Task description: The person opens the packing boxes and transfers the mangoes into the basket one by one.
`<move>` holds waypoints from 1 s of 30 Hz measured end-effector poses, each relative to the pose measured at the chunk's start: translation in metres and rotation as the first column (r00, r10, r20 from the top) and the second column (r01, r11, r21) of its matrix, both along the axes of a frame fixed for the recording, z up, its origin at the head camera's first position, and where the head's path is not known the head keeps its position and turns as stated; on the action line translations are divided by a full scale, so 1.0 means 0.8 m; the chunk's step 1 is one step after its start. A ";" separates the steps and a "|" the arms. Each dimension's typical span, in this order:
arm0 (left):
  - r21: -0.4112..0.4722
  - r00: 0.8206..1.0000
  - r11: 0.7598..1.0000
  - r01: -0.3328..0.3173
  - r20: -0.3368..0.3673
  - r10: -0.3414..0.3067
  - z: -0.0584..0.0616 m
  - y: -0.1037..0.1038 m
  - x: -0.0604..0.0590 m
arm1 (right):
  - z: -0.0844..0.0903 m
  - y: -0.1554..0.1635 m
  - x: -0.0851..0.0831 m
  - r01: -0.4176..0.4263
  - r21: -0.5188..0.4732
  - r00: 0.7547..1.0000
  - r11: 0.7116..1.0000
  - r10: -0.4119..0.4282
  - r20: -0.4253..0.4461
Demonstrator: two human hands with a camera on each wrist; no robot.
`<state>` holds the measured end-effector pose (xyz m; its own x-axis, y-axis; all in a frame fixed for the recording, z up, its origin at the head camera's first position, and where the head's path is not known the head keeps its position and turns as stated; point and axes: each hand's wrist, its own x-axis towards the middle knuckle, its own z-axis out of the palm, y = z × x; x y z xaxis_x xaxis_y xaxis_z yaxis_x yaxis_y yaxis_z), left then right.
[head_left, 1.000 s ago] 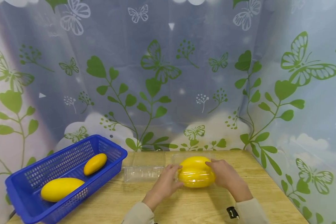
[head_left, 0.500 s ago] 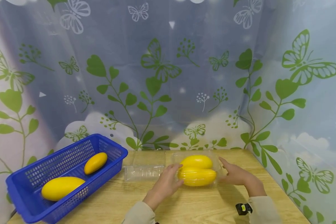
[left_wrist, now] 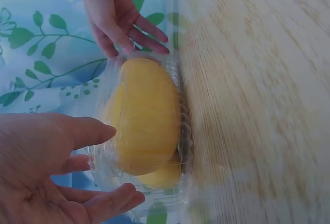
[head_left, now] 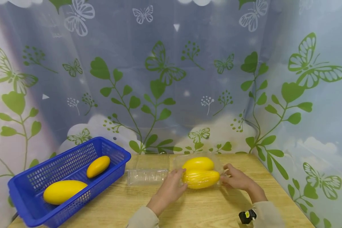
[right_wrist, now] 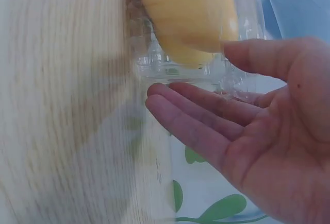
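In the head view, a clear plastic box [head_left: 177, 161] holds two yellow mangoes, one [head_left: 198, 163] behind the other [head_left: 202, 179]. My left hand [head_left: 171, 186] is at the box's left end, thumb and fingers spread about its corner. In the left wrist view the left fingertips lie right at the clear wall. On the opposite end is my right hand [head_left: 239, 180]. Its thumb meets the plastic beside the mango in the right wrist view, while the lower fingers [right_wrist: 191, 123] stretch nearly straight along the end rim.
A second clear plastic box [head_left: 147, 176] stands just left of my left hand. At the far left, a blue perforated basket [head_left: 25, 185] holds two more yellow mangoes [head_left: 64, 191]. A patterned curtain [head_left: 119, 104] hangs behind the wooden table [head_left: 188, 209].
My right hand has left the mangoes, drawn off to the right, and come back to the box's right end. The mangoes have shifted slightly; my left hand has stayed almost in place.
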<state>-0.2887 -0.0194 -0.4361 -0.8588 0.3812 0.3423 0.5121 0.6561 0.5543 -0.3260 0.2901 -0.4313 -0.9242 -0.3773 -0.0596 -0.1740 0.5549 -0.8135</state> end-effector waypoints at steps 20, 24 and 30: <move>0.057 0.999 0.998 0.035 -0.015 -0.034 -0.006 -0.004 -0.005 | -0.004 0.012 -0.009 -0.061 -0.003 0.998 0.998 0.061 0.008; 0.041 0.998 0.998 0.044 -0.049 -0.041 -0.006 -0.004 -0.005 | -0.001 0.010 -0.007 -0.058 0.005 0.998 0.998 0.058 0.017; -0.022 0.988 0.999 0.040 -0.149 -0.043 -0.005 -0.003 -0.003 | 0.000 0.009 -0.008 -0.070 -0.001 0.997 0.998 0.070 0.015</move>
